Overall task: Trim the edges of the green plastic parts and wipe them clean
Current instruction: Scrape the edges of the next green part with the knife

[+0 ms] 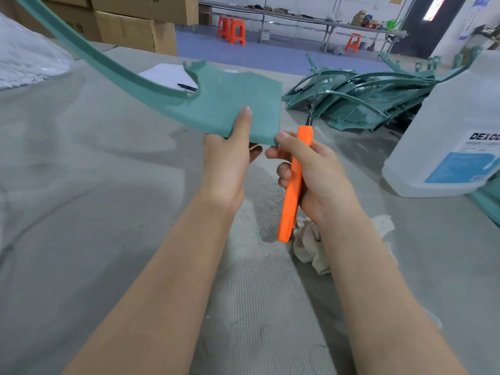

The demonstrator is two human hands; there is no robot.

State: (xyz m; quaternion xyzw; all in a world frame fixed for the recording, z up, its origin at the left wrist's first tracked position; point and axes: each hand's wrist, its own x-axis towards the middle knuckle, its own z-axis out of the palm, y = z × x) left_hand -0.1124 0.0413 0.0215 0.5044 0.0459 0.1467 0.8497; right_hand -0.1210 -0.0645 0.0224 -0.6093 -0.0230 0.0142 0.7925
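Holding the green plastic part (238,101) above the grey felt-covered table (94,171), the left hand (227,161) pinches its near edge, thumb flat on top and fingers curled beneath. The part's long curved arm sweeps up and away to the left, out of the head view.

Just right of that part's near corner, the right hand (316,174) has its fingers wrapped round the orange trimming tool (293,182), with the thumb tip touching the corner. The tool stands nearly upright, its thin metal tip pointing away beside the part's right edge. Whether the tip touches the part cannot be told.

Nearer than the part, under the right wrist, a crumpled pale cloth (311,247) lies on the table. Right of the part and farther back lies a heap of other green parts (359,101), and right of it stands a large clear jug (454,136) with a blue and white label. Behind the part, a white sheet of paper (167,74) lies on the table with a dark pen (187,87) on it.

Far beyond the part, the room has a blue floor (257,54), stacked cardboard boxes (130,28) at the left, orange stools (232,31), and long metal benches (311,20) along the back wall.
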